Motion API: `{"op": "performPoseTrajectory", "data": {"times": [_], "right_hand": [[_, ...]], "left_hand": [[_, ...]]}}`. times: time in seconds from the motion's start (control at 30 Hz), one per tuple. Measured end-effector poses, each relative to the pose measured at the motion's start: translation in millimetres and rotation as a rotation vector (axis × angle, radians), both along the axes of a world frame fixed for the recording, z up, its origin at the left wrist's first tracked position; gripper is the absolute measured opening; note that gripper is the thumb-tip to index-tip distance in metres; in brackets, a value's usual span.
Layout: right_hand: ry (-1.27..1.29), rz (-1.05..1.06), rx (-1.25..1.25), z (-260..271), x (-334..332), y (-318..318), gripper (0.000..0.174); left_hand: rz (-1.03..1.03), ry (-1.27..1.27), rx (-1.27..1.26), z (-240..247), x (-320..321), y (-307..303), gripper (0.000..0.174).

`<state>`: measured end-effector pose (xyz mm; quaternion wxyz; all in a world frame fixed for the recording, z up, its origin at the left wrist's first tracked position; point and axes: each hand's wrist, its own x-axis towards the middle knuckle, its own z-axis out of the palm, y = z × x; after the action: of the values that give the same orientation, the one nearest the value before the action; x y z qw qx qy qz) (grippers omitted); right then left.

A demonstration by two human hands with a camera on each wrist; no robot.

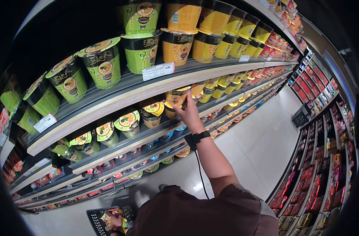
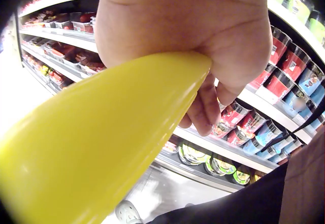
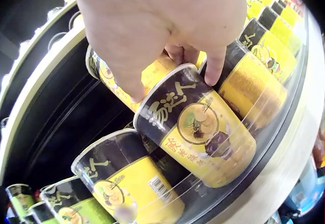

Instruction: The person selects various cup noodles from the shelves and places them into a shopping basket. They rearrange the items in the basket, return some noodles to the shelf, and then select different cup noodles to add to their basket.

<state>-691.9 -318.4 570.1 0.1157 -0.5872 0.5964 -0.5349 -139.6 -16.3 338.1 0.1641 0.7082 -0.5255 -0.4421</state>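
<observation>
Several yellow-and-black noodle cups stand on the shelf around my right hand [image 1: 190, 116]. In the right wrist view, my right hand [image 3: 167, 26] grips a tilted yellow cup [image 3: 152, 74] between thumb and fingers, behind an upright cup [image 3: 198, 127] whose rim lies close to the fingers. Low in the head view, my left hand [image 1: 117, 222] is over a dark basket [image 1: 93, 220] with colourful packets [image 1: 107, 216] in it. From under the palm of my left hand [image 2: 188, 31] a smooth yellow object [image 2: 111, 132] extends towards the camera; its fingers are curled, their grip partly hidden.
Green cups [image 1: 104, 67] and orange cups [image 1: 177, 49] stand on the shelf above, behind a raised front edge [image 1: 108, 98]. Lower shelves carry more cups. To the right are a tiled aisle floor [image 1: 250, 133], a dark cart [image 1: 302, 114] and another long shelf of packets [image 1: 305, 177].
</observation>
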Motion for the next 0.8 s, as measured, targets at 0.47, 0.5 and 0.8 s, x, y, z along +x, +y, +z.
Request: {"op": "performPoseTrajectory", "data": {"times": [0.47, 0.5, 0.8], "right_hand": [[-0.050, -0.072, -0.126, -5.9, -9.4, 16.2, 0.071], [-0.076, -0.084, -0.134, -7.0, -10.7, 18.4, 0.067], [-0.115, -0.136, 0.074, -35.8, -16.3, 19.6, 0.062]], "left_hand": [[-0.023, -0.042, 0.041, -10.9, 7.4, 3.3, 0.028], [-0.029, -0.023, 0.017, -6.3, 4.7, 0.9, 0.028], [-0.083, -0.061, 0.063, -2.6, 5.3, -3.7, 0.028]]}}
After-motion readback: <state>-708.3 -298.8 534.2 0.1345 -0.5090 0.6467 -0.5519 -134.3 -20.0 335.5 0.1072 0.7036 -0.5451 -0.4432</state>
